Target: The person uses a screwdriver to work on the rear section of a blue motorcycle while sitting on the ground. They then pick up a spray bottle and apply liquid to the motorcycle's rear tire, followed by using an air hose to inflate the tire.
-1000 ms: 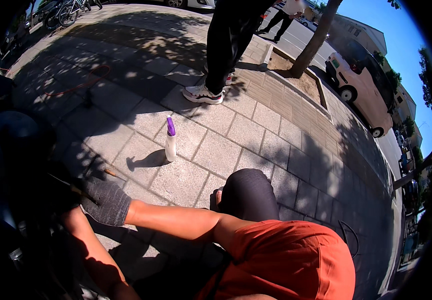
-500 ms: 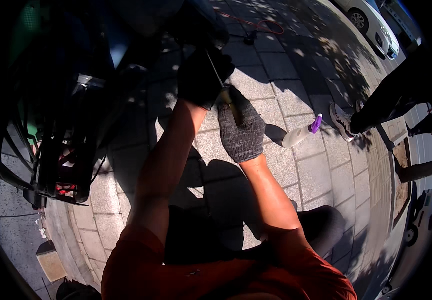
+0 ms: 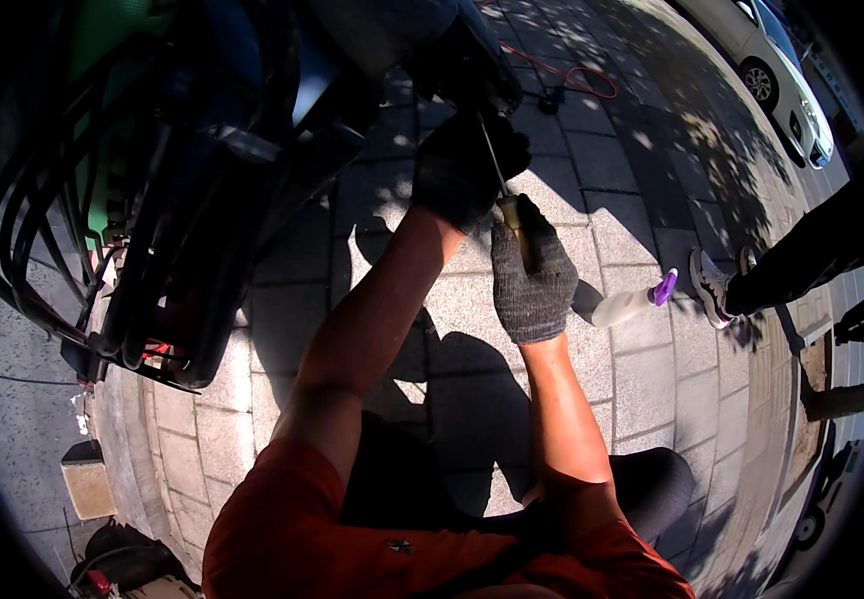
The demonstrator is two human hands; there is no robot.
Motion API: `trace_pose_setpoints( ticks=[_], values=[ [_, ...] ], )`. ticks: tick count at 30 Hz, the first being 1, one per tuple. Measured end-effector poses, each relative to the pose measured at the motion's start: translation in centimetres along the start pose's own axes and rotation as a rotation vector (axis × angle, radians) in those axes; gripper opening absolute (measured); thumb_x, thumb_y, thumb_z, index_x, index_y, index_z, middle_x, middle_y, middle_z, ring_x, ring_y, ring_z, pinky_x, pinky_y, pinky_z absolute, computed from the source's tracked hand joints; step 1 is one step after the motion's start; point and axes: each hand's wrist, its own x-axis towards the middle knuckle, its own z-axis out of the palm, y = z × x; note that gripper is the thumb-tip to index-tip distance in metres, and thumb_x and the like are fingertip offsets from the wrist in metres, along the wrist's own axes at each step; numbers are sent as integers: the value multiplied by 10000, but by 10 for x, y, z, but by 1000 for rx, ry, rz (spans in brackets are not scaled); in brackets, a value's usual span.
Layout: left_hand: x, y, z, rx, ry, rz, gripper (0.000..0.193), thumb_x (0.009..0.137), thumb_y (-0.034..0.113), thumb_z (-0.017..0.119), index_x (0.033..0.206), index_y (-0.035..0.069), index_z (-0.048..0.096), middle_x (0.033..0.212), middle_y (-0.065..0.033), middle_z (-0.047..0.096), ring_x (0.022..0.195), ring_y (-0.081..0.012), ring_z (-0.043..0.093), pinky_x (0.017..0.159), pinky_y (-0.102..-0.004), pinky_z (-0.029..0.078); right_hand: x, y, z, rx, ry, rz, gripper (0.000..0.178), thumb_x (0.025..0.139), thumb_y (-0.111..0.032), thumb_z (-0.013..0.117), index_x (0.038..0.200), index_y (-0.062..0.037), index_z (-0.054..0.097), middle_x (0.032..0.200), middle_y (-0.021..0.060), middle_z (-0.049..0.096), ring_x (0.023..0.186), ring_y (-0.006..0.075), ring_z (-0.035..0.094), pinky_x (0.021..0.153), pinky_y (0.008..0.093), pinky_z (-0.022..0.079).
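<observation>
My right hand (image 3: 534, 275), in a grey knit glove, is closed round the yellowish handle of a screwdriver (image 3: 513, 218). The long thin shaft points up and away toward the dark underside of a vehicle part (image 3: 462, 70); its tip is lost in shadow. Just left of the shaft is my left hand (image 3: 467, 165), in a dark glove, close under that same part. Shade hides its fingers, so whether it grips anything does not show. The vehicle is dark, with curved black bars (image 3: 37, 250) and a green panel (image 3: 102, 170) on its left side.
On the paving right of my right hand, a whitish bottle with a purple top (image 3: 642, 301) lies or stands tilted. Beyond it is a person's shoe (image 3: 712, 285) and dark-trousered leg. An orange cable (image 3: 592, 82) lies farther off. A pale car (image 3: 777, 80) stands at far right.
The whole view has shifted, so vehicle, hands and bottle sit farther right in the picture. Both hands keep about the same place under the vehicle part, and the screwdriver stays in my right hand.
</observation>
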Motion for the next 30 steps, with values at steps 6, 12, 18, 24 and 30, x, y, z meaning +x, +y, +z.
trace_pose_setpoints(
  ticks=[6, 12, 18, 24, 30],
  values=[
    [-4, 3, 4, 47, -5, 9, 329, 1017, 341, 551, 1140, 62, 675, 983, -137, 719, 983, -415, 701, 870, -577, 564, 1, 6, 0, -19, 6, -34, 363, 902, -133, 733, 1233, 2, 669, 988, 200, 726, 843, 323, 733, 734, 365, 578],
    [-4, 5, 7, -10, -11, 3, 328, 1015, 348, 542, 1124, 71, 679, 969, -138, 712, 991, -422, 696, 859, -586, 565, 4, -2, 1, -79, 1, -76, 346, 899, -118, 733, 1219, 2, 674, 920, 184, 707, 776, 318, 712, 688, 369, 562],
    [-3, 3, 12, 31, 77, 33, 364, 1001, 374, 536, 1124, 60, 673, 961, -142, 707, 974, -433, 700, 846, -595, 570, -1, -6, 1, -48, -36, -22, 355, 923, -114, 722, 1252, 5, 664, 965, 183, 717, 834, 301, 728, 747, 357, 568],
    [-3, 3, 17, 23, 88, 10, 389, 1001, 379, 528, 1153, 49, 664, 985, -148, 699, 992, -428, 700, 862, -589, 572, 0, 0, 7, 7, 6, -54, 366, 912, -109, 717, 1256, 3, 657, 1017, 190, 715, 879, 307, 729, 761, 360, 574],
    [-3, 1, 14, -21, 69, 13, 411, 1004, 381, 518, 1184, 39, 659, 1008, -152, 690, 1021, -432, 694, 881, -589, 568, -5, -2, 9, -18, -12, -6, 377, 912, -107, 719, 1264, 11, 649, 1043, 204, 714, 915, 335, 727, 787, 372, 576]
  ],
)
